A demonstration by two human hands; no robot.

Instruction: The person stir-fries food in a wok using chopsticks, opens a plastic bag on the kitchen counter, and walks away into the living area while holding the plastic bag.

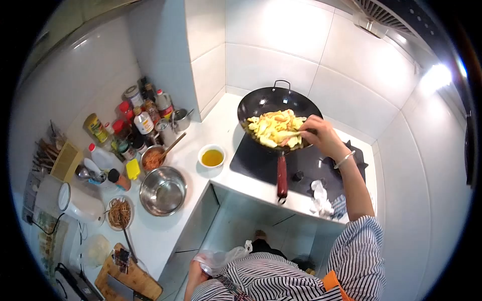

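Observation:
A black wok (257,100) with a dark red handle (282,175) stands on the cooktop, heaped with pale yellow pieces (273,128) that look like cut chicken. At the wok's right side, my right hand (317,133) pinches one elongated yellow piece (286,136) at the edge of the heap. Low at my left side, my left hand (196,273) is closed on a clear plastic bag (226,258); part of that hand is out of sight behind the bag and my striped sleeve. What the bag contains, if anything, I cannot make out.
On the counter stand a white bowl of yellow oil (212,156), a steel bowl (163,191), a bowl of reddish food (153,158) and bottles (144,123). A cleaver (123,288) lies on the cutting board (145,278). Crumpled tissue (319,195) rests by the cooktop (256,165).

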